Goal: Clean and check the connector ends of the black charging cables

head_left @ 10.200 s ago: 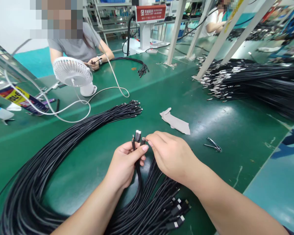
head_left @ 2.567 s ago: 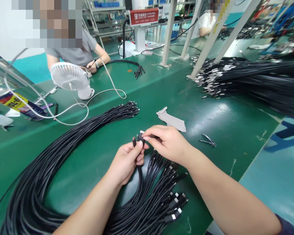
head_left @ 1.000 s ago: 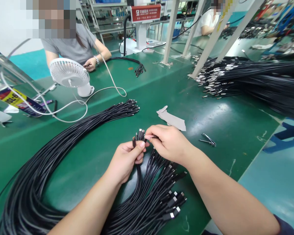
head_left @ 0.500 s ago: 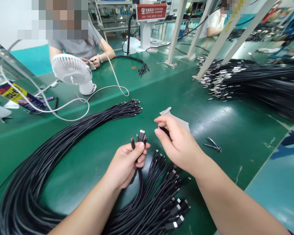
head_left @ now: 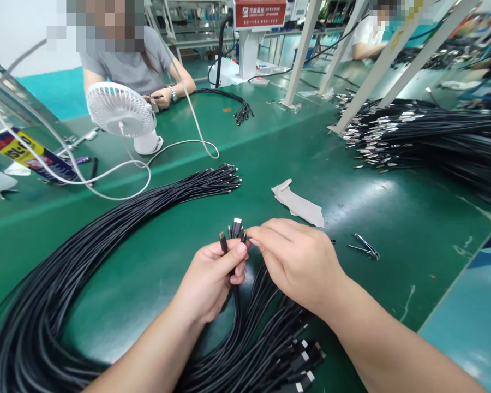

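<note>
My left hand is closed around a small bunch of black cables, holding them just below the plugs. Their plugs point up above my thumb, some with bright metal tips. My right hand is pinched, its fingertips at the rightmost plug in the bunch; whatever lies inside its fingers is hidden. Under and below both hands spread more cable ends of the same kind. The long cable bundle curves around the left side, its far ends lying beyond my left hand.
A crumpled pale strip and nail clippers lie right of centre. A white fan with a looping cord stands far left, near a can. A co-worker sits opposite. Slanted posts and a large cable pile stand behind.
My right hand has come down and left to the plugs in my left hand, its fingers closing to a pinch. The pale strip behind it is uncovered. My left hand stays nearly still.
</note>
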Available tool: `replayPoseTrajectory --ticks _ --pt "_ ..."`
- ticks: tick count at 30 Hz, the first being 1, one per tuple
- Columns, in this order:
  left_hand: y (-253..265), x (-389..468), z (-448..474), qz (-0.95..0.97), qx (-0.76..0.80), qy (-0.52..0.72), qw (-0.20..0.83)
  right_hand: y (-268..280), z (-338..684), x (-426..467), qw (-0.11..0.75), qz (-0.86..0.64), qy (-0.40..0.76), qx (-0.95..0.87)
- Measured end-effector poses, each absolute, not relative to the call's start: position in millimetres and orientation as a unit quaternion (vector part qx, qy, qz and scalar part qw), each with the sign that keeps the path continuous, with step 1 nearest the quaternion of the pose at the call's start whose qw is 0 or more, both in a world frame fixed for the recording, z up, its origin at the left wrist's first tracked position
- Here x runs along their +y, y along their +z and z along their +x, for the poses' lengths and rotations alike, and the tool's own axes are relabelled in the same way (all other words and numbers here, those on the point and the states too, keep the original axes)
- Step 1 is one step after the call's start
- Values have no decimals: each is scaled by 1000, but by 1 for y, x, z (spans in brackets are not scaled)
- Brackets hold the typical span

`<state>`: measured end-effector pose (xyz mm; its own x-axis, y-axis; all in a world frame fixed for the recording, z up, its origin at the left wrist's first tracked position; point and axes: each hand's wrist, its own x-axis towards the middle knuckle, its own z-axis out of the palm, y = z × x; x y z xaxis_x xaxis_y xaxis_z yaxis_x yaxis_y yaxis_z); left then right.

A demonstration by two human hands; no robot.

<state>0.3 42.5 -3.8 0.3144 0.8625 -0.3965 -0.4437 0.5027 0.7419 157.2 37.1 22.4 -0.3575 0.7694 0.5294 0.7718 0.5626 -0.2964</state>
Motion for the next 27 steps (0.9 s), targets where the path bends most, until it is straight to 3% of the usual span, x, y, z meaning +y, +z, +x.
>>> replayPoseTrajectory --ticks 27 --pt "-1 43 2 280 413 428 754 21 160 36 312 -477 -32 -821"
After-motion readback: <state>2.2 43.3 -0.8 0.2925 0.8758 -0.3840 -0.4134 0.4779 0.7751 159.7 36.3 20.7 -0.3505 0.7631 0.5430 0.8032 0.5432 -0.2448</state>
